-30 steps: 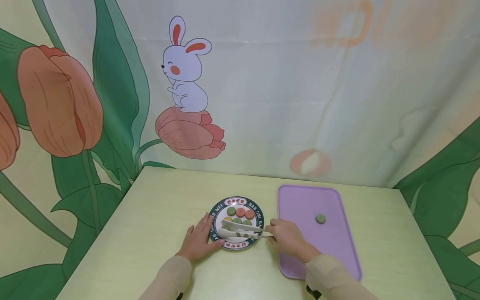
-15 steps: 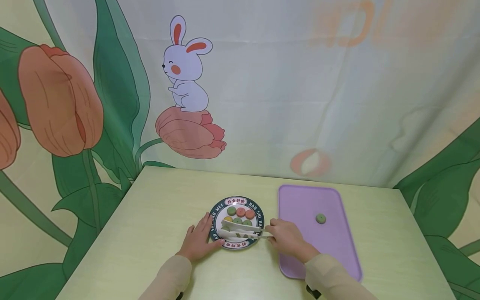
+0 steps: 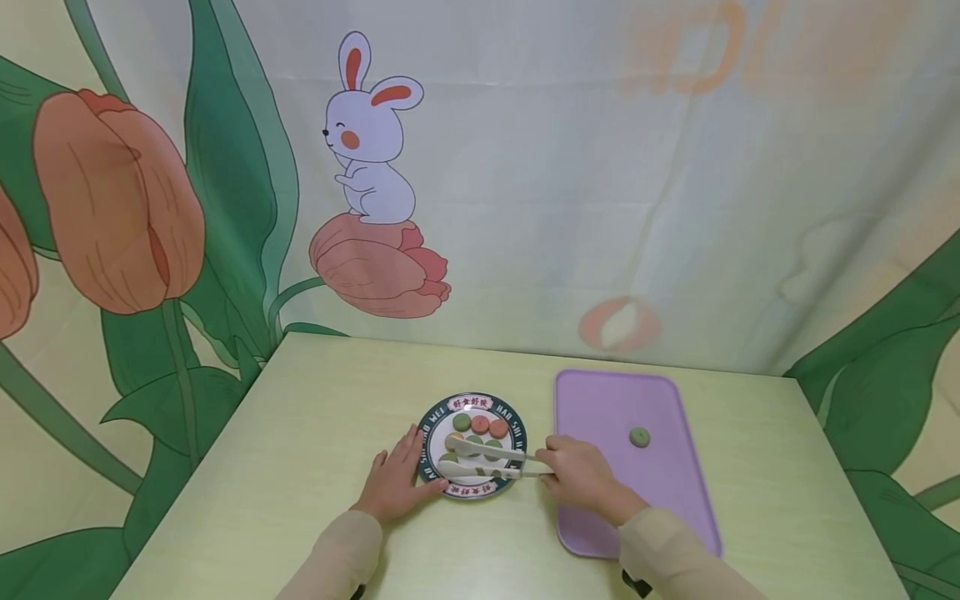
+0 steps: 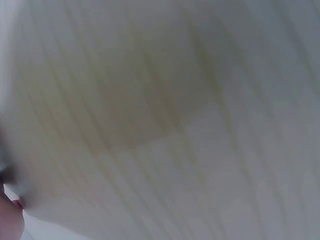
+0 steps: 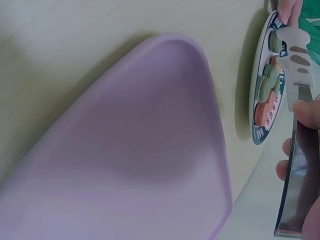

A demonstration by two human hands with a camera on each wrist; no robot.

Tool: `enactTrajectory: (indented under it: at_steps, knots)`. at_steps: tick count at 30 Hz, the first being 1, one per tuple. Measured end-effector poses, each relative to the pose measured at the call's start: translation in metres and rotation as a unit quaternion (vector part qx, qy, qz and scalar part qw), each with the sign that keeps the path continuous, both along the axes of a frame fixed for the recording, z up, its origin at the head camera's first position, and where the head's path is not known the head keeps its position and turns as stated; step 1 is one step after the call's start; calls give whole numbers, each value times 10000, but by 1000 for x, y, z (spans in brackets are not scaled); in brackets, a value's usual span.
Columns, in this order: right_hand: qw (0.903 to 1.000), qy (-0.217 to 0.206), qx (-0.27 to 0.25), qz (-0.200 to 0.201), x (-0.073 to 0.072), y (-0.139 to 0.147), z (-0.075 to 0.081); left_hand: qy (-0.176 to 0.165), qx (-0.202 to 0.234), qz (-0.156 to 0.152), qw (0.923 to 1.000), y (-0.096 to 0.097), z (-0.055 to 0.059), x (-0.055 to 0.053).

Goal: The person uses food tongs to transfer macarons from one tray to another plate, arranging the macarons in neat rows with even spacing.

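My right hand (image 3: 583,477) grips tongs (image 3: 491,472) with metal handles and pale, patterned ends. Their two arms stand apart over the round plate (image 3: 437,417), which has a dark lettered rim. On the plate lie several green macarons (image 3: 462,422), pink macarons (image 3: 480,425) and a yellow one, partly covered by the tongs. Whether the tongs touch a macaron I cannot tell. My left hand (image 3: 397,479) rests at the plate's left edge, fingers extended, thumb at the lower rim. In the right wrist view the tongs' metal handle (image 5: 300,175) lies in the hand.
A purple tray (image 3: 600,400) lies right of the plate, partly under my right forearm. One green macaron (image 3: 639,437) sits on it. A printed curtain (image 3: 525,208) hangs behind the pale table (image 3: 345,392). The left wrist view shows only blurred tabletop and part of a finger.
The tongs' arms have spread a little wider, the upper end shifting away from the lower one. My right hand has moved slightly right. The left hand and plate stay put.
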State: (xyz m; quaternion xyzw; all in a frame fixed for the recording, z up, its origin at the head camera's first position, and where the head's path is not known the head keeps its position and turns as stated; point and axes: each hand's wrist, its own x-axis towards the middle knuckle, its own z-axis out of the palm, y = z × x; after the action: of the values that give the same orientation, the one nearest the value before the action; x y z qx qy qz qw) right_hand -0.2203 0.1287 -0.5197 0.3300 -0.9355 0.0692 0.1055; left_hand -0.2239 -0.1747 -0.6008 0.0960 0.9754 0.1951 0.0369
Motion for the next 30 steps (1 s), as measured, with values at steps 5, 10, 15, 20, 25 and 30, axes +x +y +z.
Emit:
enactTrajectory:
  at_steps: [5, 10, 15, 20, 25, 30]
  knots:
    - [10000, -34, -13, -54, 0, 4, 3, -65, 7, -23, 10000, 0, 2, 0]
    - [9999, -91, -35, -63, 2, 9, 8, -124, -14, -1, 9999, 0, 2, 1]
    - [9999, -48, -45, -106, 2, 16, 11, -138, -12, -4, 9999, 1, 3, 0]
    - [9999, -106, -34, -119, 2, 22, 16, -71, -31, -5, 10000, 1, 2, 0]
    - [9998, -145, -11, -132, 3, 26, 18, -68, -29, -11, 10000, 0, 1, -1]
    - [9999, -39, -66, -116, 4, 30, 18, -57, -45, 4, 10000, 0, -1, -1]
